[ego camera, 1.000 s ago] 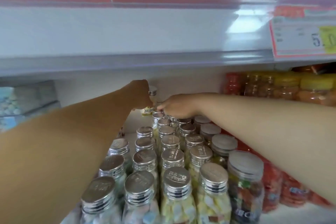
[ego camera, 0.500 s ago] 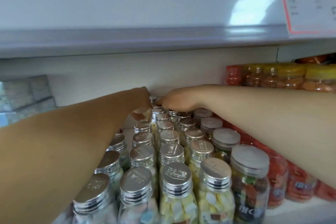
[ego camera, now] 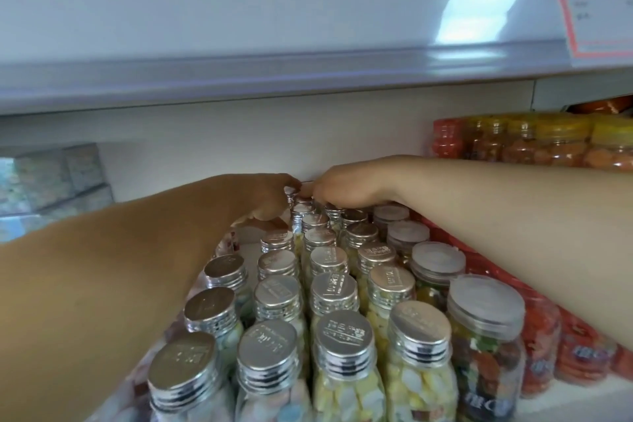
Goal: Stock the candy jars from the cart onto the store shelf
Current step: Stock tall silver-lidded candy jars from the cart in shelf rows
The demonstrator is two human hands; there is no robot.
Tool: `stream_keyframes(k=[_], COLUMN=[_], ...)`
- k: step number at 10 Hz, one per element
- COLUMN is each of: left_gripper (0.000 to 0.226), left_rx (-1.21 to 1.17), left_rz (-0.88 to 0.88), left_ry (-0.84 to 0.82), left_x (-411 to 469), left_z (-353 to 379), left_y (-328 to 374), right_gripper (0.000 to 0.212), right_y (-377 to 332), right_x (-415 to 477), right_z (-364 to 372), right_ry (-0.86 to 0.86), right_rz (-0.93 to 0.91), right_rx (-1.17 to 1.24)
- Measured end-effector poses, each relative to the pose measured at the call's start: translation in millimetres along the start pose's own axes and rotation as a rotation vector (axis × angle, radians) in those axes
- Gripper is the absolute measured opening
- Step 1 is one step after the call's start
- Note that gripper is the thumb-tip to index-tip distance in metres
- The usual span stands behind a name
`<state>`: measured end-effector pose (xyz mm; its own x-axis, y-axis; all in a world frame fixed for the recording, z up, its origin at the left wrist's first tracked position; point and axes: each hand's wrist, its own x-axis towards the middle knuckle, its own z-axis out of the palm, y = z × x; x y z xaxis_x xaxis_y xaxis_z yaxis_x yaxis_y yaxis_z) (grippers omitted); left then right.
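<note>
Since a second ago both hands have drawn closer together at the back of the shelf. The small clear candy jar with a silver screw cap [ego camera: 290,190] has come down to stand at the rear end of the rows. The left hand [ego camera: 269,197] curls its fingers round this jar from the left; only the cap shows between the two hands. The right hand [ego camera: 346,186] lies just beside it, knuckles up, fingers bent down onto the hindmost caps; whether it grips anything I cannot tell. In front run rows of matching silver-capped jars [ego camera: 334,288], packed close on the white metal shelf [ego camera: 582,399]. To their right stands a line of wider clear jars with grey plastic lids [ego camera: 484,305], then red-wrapped jars [ego camera: 544,346]. Orange and yellow lidded tubs [ego camera: 555,144] sit at the back right, pale boxes [ego camera: 51,178] at the left. A red-bordered price tag [ego camera: 597,0] hangs on the upper shelf edge [ego camera: 274,79].
</note>
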<state>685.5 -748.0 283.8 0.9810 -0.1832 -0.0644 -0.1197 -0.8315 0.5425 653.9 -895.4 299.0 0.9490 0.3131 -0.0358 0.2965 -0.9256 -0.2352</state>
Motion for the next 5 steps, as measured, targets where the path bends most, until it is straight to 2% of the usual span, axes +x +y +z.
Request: stream_keyframes(k=[1, 3, 5], left_gripper=[0.056, 0.058, 0.066], left_rx=[0.028, 0.018, -0.231], left_rz=[0.01, 0.01, -0.045], left_ry=[0.031, 0.005, -0.094], left_x=[0, -6, 0], left_z=[-2, 2, 3], left_y=[2, 14, 10], right_gripper=[0.023, 0.024, 0.029], right_y=[2, 3, 5], right_x=[-1, -2, -5], right_z=[-1, -1, -2], right_ry=[0.015, -0.007, -0.021], right_rz=[-0.005, 0.004, 0.017], right_rx=[0.036, 0.042, 0.104])
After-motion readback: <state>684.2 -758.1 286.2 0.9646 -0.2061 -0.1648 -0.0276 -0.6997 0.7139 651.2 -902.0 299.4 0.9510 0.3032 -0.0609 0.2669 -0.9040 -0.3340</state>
